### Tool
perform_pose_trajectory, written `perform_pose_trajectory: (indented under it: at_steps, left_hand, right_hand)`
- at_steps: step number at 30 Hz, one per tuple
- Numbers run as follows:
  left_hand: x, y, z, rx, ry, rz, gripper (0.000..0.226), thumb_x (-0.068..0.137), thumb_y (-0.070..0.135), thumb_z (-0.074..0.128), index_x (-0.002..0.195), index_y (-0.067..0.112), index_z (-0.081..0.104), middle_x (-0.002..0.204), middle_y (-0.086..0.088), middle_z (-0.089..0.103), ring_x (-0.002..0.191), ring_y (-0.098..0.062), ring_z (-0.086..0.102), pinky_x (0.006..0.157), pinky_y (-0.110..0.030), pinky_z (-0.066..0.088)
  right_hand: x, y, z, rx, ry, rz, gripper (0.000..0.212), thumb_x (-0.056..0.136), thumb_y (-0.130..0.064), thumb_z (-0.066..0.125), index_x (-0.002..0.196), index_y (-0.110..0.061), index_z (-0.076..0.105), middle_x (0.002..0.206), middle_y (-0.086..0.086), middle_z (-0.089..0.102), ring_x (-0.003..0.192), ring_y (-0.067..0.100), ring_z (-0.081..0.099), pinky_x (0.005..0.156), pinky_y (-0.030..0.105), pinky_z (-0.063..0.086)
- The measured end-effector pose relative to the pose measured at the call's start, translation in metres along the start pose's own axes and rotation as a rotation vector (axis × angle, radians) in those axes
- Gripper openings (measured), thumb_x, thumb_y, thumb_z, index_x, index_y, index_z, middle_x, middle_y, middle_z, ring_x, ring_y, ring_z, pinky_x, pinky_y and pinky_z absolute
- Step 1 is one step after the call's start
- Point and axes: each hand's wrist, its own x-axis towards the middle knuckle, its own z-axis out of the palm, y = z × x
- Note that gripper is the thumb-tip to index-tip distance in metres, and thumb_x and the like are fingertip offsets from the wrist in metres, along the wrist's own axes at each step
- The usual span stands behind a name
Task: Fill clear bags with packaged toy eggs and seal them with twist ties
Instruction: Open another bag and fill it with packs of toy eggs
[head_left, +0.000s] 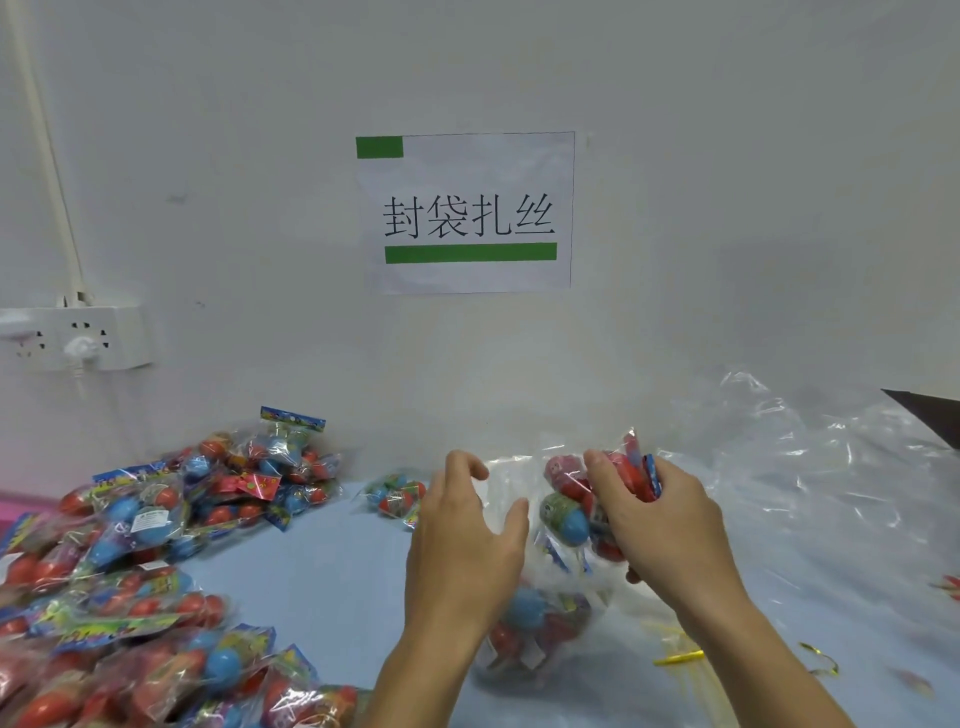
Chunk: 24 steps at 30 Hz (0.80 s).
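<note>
A clear bag (540, 639) stands on the light blue table, partly filled with red and blue packaged toy eggs. My right hand (670, 530) grips several egg packs (576, 493) by their tops over the bag's mouth. My left hand (467, 540) is at the bag's left edge with fingers spread and curved; whether it pinches the film is unclear. Yellow and gold twist ties (680, 659) lie on the table to the right of the bag.
A big heap of packaged toy eggs (145, 561) covers the left of the table, and one pack (397, 496) lies apart near the wall. Loose clear bags (831, 483) are piled at the right. A power strip (78, 338) and a paper sign (467, 213) hang on the wall.
</note>
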Motion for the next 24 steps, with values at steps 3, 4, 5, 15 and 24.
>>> perform_pose_trajectory:
  at_steps: [3,4,5,15,24]
  left_hand:
    - [-0.001,0.0,0.001,-0.083,-0.048,-0.035,0.015,0.093,0.024,0.063,0.099,0.028,0.05,0.062,0.006,0.056,0.064,0.0,0.055,0.054,-0.013,0.04]
    - [-0.001,0.002,0.002,-0.103,-0.056,-0.022,0.013,0.093,0.02,0.062,0.097,0.027,0.052,0.056,0.005,0.055,0.061,0.002,0.055,0.054,-0.011,0.04]
    - [-0.001,0.003,0.002,-0.116,-0.054,-0.005,0.011,0.093,0.018,0.061,0.094,0.026,0.053,0.053,0.005,0.054,0.058,0.003,0.054,0.054,-0.009,0.039]
    - [0.002,-0.004,0.005,-0.131,0.038,0.024,0.021,0.096,0.024,0.06,0.077,0.029,0.053,0.049,0.007,0.053,0.052,-0.004,0.053,0.049,-0.015,0.038]
    - [0.001,0.003,0.003,-0.224,0.115,0.121,0.019,0.098,0.021,0.058,0.079,0.027,0.058,0.061,0.015,0.059,0.053,-0.005,0.052,0.05,-0.016,0.039]
  right_hand:
    - [-0.002,0.0,0.006,0.032,0.078,-0.001,0.037,0.089,-0.052,0.064,0.071,-0.019,0.061,0.066,-0.001,0.065,0.065,0.021,0.065,0.063,0.049,0.06]
    - [-0.004,0.0,0.008,0.045,0.09,-0.007,0.037,0.089,-0.052,0.063,0.072,-0.02,0.06,0.068,-0.001,0.065,0.067,0.023,0.066,0.064,0.05,0.06]
    - [-0.005,-0.001,0.01,0.053,0.092,-0.013,0.036,0.089,-0.052,0.063,0.073,-0.02,0.06,0.069,0.0,0.065,0.067,0.024,0.066,0.065,0.05,0.06]
    - [-0.008,0.004,0.018,-0.008,-0.205,-0.053,0.029,0.092,-0.047,0.062,0.076,-0.023,0.063,0.056,-0.017,0.06,0.049,0.001,0.056,0.04,0.018,0.042]
    - [-0.01,0.0,0.014,-0.067,-0.294,0.058,0.034,0.088,-0.058,0.062,0.089,-0.024,0.067,0.076,-0.001,0.068,0.057,0.018,0.06,0.038,0.021,0.042]
